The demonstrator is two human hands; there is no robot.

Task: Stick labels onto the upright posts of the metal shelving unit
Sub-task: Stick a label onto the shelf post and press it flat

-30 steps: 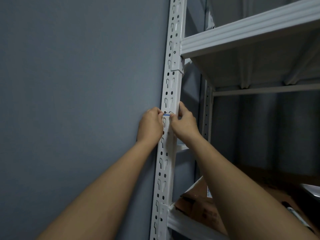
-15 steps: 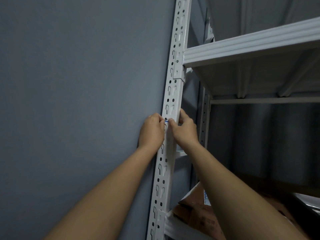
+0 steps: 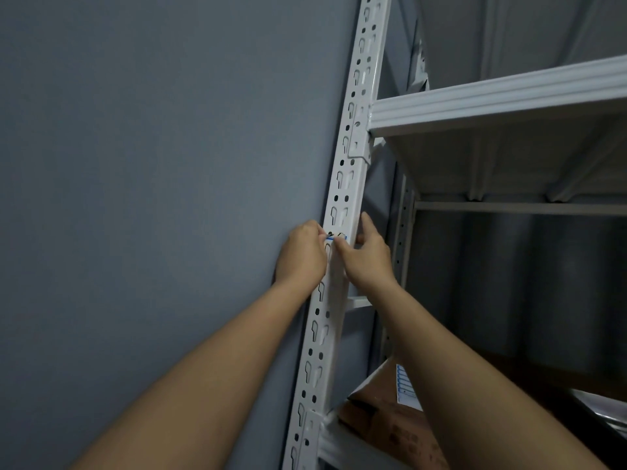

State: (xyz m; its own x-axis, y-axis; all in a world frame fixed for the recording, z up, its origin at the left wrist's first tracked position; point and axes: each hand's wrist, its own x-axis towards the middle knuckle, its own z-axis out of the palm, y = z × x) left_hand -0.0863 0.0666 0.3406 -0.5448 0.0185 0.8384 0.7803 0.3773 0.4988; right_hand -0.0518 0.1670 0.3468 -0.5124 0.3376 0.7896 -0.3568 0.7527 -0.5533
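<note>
I am pinching a small white blue-edged label (image 3: 336, 237) with my left hand (image 3: 300, 254) and pressing it with my right hand (image 3: 364, 254) against the white perforated metal upright post (image 3: 351, 157). Bridging the keyhole slots could be leaving it creased or crooked.

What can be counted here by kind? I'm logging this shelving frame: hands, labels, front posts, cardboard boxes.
Hands: 2, left hand and right hand
Labels: 1, blue-edged label on the post
Front posts: 1, white slotted post
Cardboard boxes: 1, cardboard box on the lower shelf
Total: 5
</note>
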